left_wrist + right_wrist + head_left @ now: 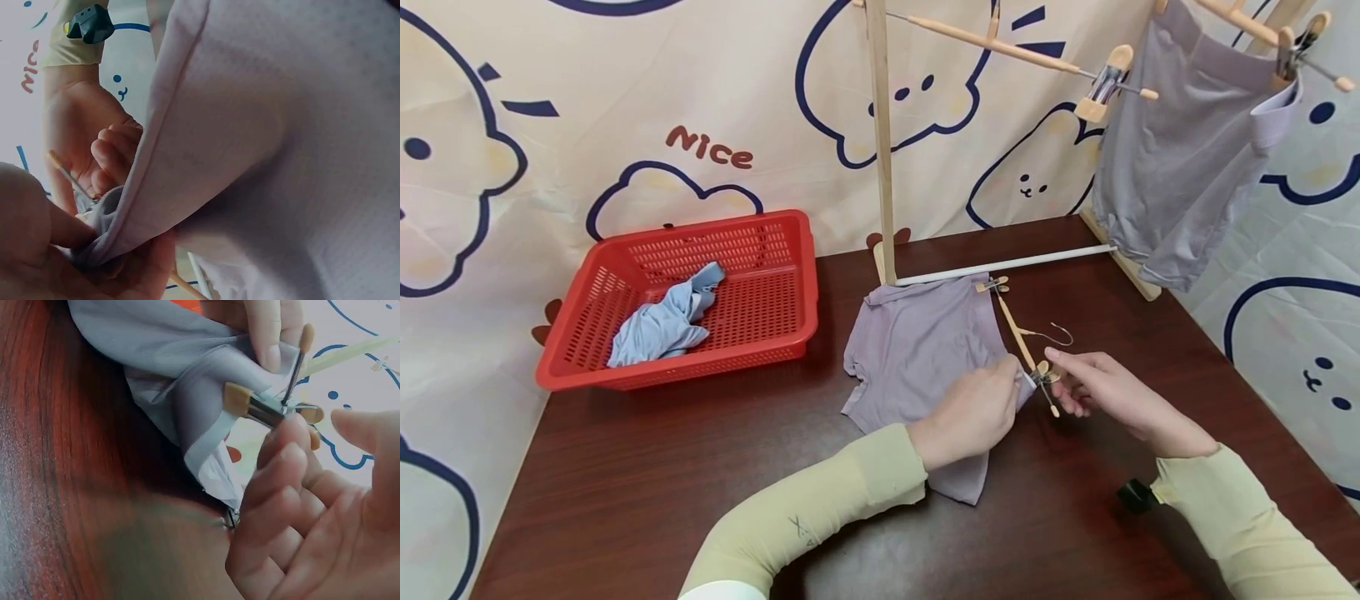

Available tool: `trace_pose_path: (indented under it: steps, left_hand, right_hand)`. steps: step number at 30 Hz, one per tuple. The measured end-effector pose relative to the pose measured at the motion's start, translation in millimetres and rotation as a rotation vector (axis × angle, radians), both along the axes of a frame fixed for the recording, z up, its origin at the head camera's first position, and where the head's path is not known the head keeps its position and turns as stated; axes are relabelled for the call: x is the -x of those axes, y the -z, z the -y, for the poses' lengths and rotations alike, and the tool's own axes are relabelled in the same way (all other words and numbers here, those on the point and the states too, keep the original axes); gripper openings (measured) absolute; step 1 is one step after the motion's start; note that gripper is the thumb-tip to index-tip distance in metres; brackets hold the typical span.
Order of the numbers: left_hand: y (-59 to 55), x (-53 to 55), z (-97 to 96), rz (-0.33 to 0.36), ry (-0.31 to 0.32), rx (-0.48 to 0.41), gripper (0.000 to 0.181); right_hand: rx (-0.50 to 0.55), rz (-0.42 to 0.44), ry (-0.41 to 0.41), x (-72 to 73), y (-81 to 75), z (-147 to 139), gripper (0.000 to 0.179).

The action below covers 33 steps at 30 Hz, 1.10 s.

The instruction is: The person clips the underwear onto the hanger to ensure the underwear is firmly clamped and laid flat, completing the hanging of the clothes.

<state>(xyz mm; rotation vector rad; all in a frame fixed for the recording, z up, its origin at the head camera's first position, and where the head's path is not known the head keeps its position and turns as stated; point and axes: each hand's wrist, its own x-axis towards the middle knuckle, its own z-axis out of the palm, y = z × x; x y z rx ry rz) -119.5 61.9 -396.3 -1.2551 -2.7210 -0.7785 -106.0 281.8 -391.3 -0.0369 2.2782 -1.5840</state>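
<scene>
A light purple pair of shorts (pixel 917 342) lies on the table, its waistband toward the right. My left hand (pixel 976 410) pinches the waistband's near corner; the left wrist view shows the cloth (pixel 206 125) between thumb and fingers. Beside that corner is a wooden clip hanger (pixel 1017 333), with its far clip (pixel 992 284) on the waistband's far end. My right hand (pixel 1105 387) is at the near clip (pixel 265 409). In the right wrist view, the right thumb (pixel 359 428) stands apart from the clip's handles, while the curled forefinger touches them from below.
A red basket (pixel 760 346) holding a light blue garment (pixel 666 321) stands at the left. Behind the shorts rises a wooden rack (pixel 883 150) with a white bottom bar (pixel 1007 265). An unloaded clip hanger (pixel 992 40) and grey-purple shorts (pixel 1187 142) hang from it.
</scene>
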Motion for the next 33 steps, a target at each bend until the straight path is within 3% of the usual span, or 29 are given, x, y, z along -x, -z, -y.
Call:
trace_pose_path:
  steps: [4,8,11,17,21,24,28,33]
  left_hand:
    - [-0.8,1.9,1.5,0.034,0.005,-0.060,0.007]
    - [-1.3,1.1,2.3,0.022,0.041,-0.016,0.009]
    - [-0.1,-1.8,2.0,0.001,0.091,0.026,0.011]
    - [2.0,-5.7,1.4,-0.020,0.114,-0.040,0.011]
    - [2.7,-6.9,3.4,-0.021,0.144,-0.038,0.009]
    - [3.3,-7.9,4.4,-0.014,0.173,-0.017,0.010]
    - [3.7,-8.1,5.2,-0.003,0.193,-0.011,0.011]
    - [4.4,-6.2,8.1,0.048,0.177,-0.030,0.016]
  right_hand:
    - [0.061,0.015,-0.018,1.3,3.8,-1,0.056]
    - [0.067,0.062,0.020,5.8,4.7,-1,0.059]
    - [0.067,0.158,0.020,9.8,5.5,0,0.065]
    - [0.211,0.288,-0.099,13.7,17.0,-2,0.051]
    - [0.331,0.249,-0.161,15.0,26.2,-4,0.048]
    - [0.354,0.193,-0.142,16.6,31.2,-2,0.049]
    - [0.316,0.171,-0.097,17.5,33.3,-1,0.050]
    - [0.241,0.177,-0.126,17.8,28.9,1,0.050]
